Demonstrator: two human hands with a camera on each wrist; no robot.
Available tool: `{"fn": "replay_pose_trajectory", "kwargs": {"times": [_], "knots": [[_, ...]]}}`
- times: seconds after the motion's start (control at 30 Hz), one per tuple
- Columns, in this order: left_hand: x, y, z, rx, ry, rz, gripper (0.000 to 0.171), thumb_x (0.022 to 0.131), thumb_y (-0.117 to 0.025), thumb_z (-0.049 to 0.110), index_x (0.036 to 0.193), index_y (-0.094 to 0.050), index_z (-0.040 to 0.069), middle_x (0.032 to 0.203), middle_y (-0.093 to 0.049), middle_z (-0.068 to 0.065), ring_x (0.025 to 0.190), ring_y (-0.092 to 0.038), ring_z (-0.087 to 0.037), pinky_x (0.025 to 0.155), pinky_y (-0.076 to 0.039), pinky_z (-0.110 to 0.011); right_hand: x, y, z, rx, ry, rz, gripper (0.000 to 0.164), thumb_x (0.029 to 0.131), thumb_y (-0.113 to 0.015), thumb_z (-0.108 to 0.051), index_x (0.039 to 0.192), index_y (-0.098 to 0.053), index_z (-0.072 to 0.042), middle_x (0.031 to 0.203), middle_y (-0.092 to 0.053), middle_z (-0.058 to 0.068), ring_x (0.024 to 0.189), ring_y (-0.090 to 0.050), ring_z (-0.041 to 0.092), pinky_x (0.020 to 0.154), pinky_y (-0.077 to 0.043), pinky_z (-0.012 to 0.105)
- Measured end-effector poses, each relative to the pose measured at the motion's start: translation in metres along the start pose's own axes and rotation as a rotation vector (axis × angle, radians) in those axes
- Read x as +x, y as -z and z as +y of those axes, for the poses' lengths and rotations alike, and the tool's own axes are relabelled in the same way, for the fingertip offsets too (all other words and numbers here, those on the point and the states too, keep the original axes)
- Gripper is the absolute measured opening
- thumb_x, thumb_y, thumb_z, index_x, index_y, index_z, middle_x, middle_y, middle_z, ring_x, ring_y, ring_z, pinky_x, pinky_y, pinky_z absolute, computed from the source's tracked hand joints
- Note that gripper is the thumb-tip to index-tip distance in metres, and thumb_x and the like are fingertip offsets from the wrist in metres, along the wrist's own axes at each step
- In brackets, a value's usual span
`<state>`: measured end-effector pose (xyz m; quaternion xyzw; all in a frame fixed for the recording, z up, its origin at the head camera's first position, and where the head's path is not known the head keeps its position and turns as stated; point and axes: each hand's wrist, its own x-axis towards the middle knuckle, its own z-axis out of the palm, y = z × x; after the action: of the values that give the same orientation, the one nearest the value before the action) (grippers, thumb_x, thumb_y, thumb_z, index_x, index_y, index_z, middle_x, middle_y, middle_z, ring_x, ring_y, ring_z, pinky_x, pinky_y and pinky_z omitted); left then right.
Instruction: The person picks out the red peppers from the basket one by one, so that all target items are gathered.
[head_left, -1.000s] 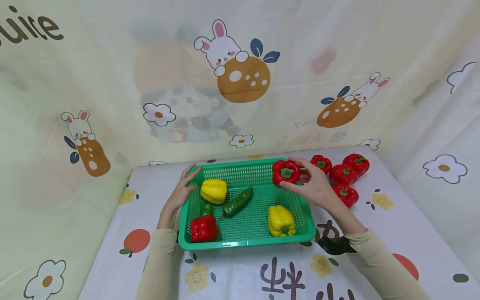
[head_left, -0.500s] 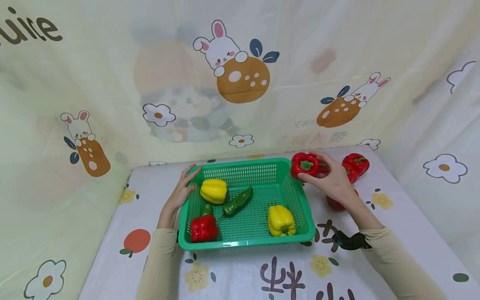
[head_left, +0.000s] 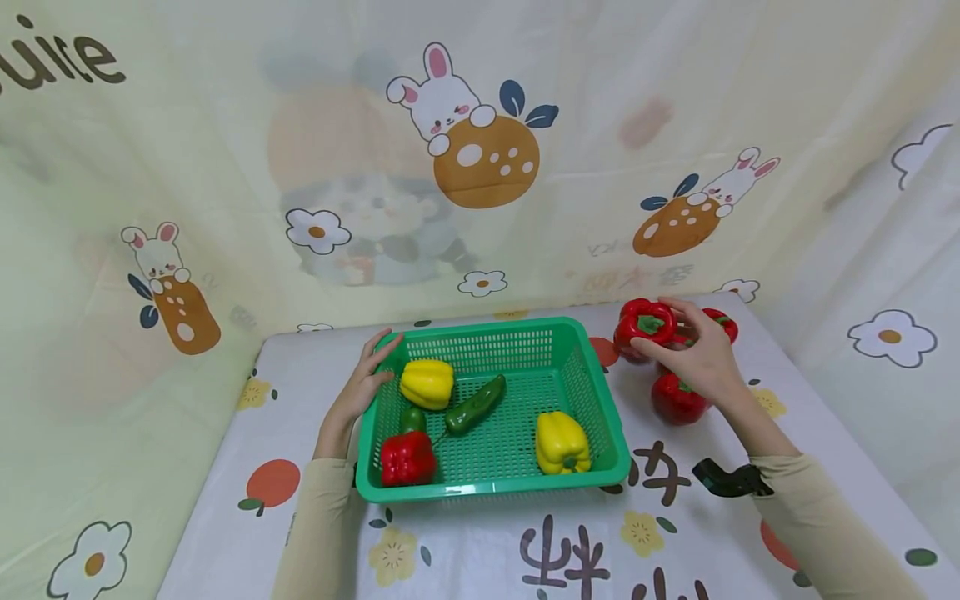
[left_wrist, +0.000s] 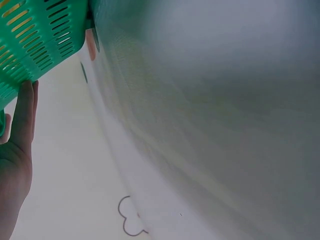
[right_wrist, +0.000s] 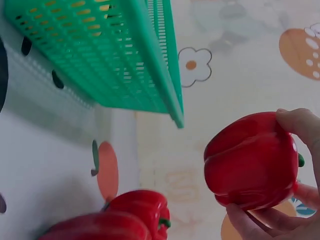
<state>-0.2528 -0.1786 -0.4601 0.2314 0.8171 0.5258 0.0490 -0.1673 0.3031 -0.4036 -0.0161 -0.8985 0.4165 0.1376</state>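
My right hand (head_left: 697,354) grips a red bell pepper (head_left: 647,323) with thumb and fingertips, its green stem facing the head camera. In the right wrist view this bell pepper (right_wrist: 252,160) is held up above other red bell peppers (right_wrist: 140,205). My left hand (head_left: 365,383) rests at the left end of the green basket (head_left: 495,487), fingers straight. From the left wrist, those fingers (left_wrist: 25,112) touch the basket's slotted outer wall (left_wrist: 35,37). Inside the basket lie two yellow bell peppers (head_left: 427,384), a red bell pepper (head_left: 408,457), a long green pepper (head_left: 476,405) and a partly hidden green vegetable (head_left: 412,419).
Right of the basket, several red bell peppers sit on the table, including one at the front (head_left: 677,402); my right hand partly covers them. A printed cloth (head_left: 450,558) covers the table. Behind it hangs a curtain (head_left: 585,242) with rabbit prints.
Holding the red bell pepper, my right hand has moved from over the basket's back right corner rightward to the other red bell peppers. My left hand has stayed put.
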Motion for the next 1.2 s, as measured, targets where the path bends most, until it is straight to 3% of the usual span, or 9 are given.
{"fn": "replay_pose_trajectory", "kwargs": {"times": [0.17, 0.37, 0.47, 0.63, 0.77, 1.03, 1.2], "knots": [[-0.002, 0.000, 0.003, 0.003, 0.010, 0.002, 0.062, 0.088, -0.045, -0.012, 0.149, -0.034, -0.008, 0.160, -0.009, -0.025, 0.146, -0.005, -0.045, 0.111, -0.008, -0.069, 0.001, 0.007, 0.010, -0.001, -0.013, 0.040, 0.078, 0.086, -0.075, -0.038, 0.150, -0.039, -0.013, 0.141, -0.049, 0.022, 0.119, -0.049, 0.043, 0.080, -0.052, 0.048], [-0.001, 0.000, 0.002, 0.009, 0.012, 0.003, 0.062, 0.088, -0.045, -0.012, 0.149, -0.033, -0.007, 0.160, -0.009, -0.025, 0.147, -0.005, -0.045, 0.111, -0.008, -0.069, 0.003, 0.021, 0.027, 0.007, -0.058, 0.088, 0.081, 0.086, -0.074, -0.040, 0.152, -0.036, -0.014, 0.143, -0.047, 0.021, 0.120, -0.047, 0.041, 0.070, -0.046, 0.016], [0.002, -0.001, -0.007, 0.001, 0.004, 0.013, 0.062, 0.088, -0.045, -0.012, 0.149, -0.034, -0.007, 0.160, -0.009, -0.025, 0.146, -0.004, -0.046, 0.110, -0.007, -0.070, 0.004, 0.029, 0.038, 0.019, -0.081, 0.135, 0.080, 0.087, -0.073, -0.040, 0.153, -0.035, -0.015, 0.143, -0.046, 0.021, 0.117, -0.047, 0.035, 0.066, -0.041, 0.006], [0.010, -0.003, -0.033, 0.021, -0.005, 0.042, 0.065, 0.088, -0.046, -0.010, 0.151, -0.036, 0.000, 0.162, -0.011, -0.016, 0.148, -0.006, -0.039, 0.111, -0.007, -0.069, 0.005, 0.044, 0.055, 0.034, -0.137, 0.201, 0.079, 0.088, -0.071, -0.041, 0.154, -0.034, -0.017, 0.145, -0.044, 0.021, 0.111, -0.046, 0.023, 0.067, -0.040, 0.004], [0.011, -0.004, -0.040, 0.022, -0.017, 0.045, 0.065, 0.087, -0.047, -0.008, 0.151, -0.037, 0.002, 0.162, -0.012, -0.015, 0.148, -0.007, -0.039, 0.110, -0.008, -0.069, 0.002, 0.055, 0.068, 0.012, -0.181, 0.233, 0.079, 0.090, -0.069, -0.042, 0.155, -0.032, -0.017, 0.148, -0.042, 0.021, 0.114, -0.044, 0.028, 0.067, -0.038, 0.002], [0.000, 0.000, 0.002, -0.001, 0.018, 0.004, 0.062, 0.088, -0.045, -0.012, 0.149, -0.034, -0.007, 0.160, -0.009, -0.025, 0.147, -0.005, -0.045, 0.111, -0.008, -0.068, -0.007, 0.063, 0.097, -0.019, -0.251, 0.261, 0.078, 0.091, -0.067, -0.041, 0.154, -0.032, -0.012, 0.149, -0.039, 0.023, 0.117, -0.042, 0.034, 0.067, -0.035, 0.004], [-0.001, -0.001, 0.002, -0.019, 0.018, 0.004, 0.061, 0.089, -0.045, -0.012, 0.149, -0.035, -0.007, 0.160, -0.009, -0.025, 0.147, -0.004, -0.045, 0.111, -0.007, -0.068, -0.011, 0.061, 0.113, -0.026, -0.294, 0.240, 0.080, 0.092, -0.065, -0.043, 0.155, -0.029, -0.009, 0.148, -0.038, 0.027, 0.120, -0.039, 0.042, 0.064, -0.035, 0.007]]}}
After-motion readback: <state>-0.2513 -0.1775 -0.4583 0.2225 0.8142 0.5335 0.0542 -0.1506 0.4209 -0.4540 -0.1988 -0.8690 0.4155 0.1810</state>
